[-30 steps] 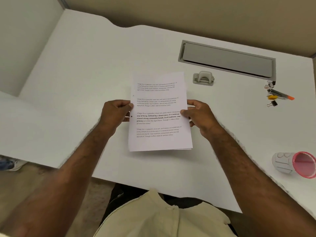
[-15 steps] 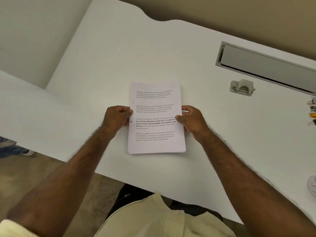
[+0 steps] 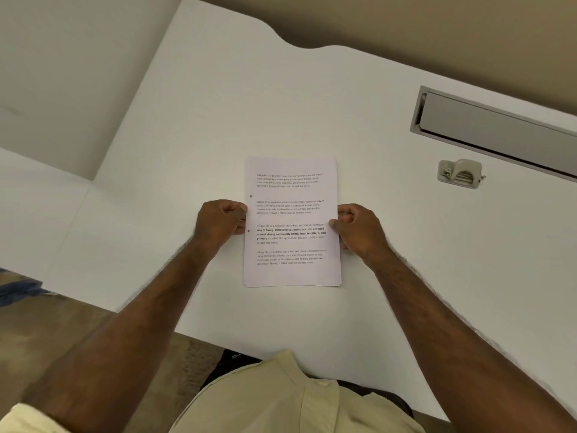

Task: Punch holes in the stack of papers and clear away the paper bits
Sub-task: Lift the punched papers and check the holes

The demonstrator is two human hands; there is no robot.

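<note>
Paper is the thing both hands meet: one stack of papers [image 3: 292,221] lies flat on the white table [image 3: 187,126], its long axis running away from the person, two punched holes showing near its left edge. At that edge the left hand [image 3: 218,225] has its fingers [image 3: 239,210] curled, pinching the stack's margin between the holes; at the opposite edge the right hand [image 3: 359,229] grips likewise, thumb on top. Farther right, well apart from the stack and up toward the grey slot [image 3: 499,132] set in the table, sits one hole punch [image 3: 460,174], nearer the right hand. Loose paper bits cannot be made out here; clearing probably means that hand reaching rightward.
</note>
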